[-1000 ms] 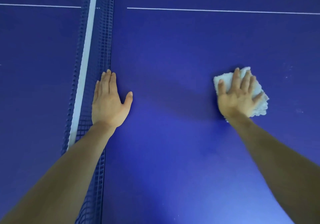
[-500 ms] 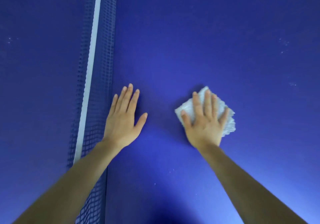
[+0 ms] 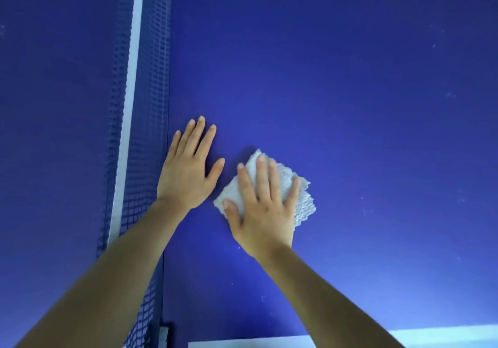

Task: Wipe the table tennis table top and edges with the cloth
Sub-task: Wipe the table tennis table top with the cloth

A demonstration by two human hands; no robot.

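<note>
Our blue table tennis table top (image 3: 350,83) fills the view, and the dark net (image 3: 151,100) with its white band runs up the picture. Just right of the net, our left hand (image 3: 188,175) lies flat on the surface, fingers straight and holding nothing. Farther right of the net, close beside that hand, our right hand (image 3: 262,213) presses flat, fingers spread, on the folded white cloth (image 3: 305,202), which rests on the table. We see pale specks (image 3: 364,210), possibly dust, dotting the surface right of the net.
</note>
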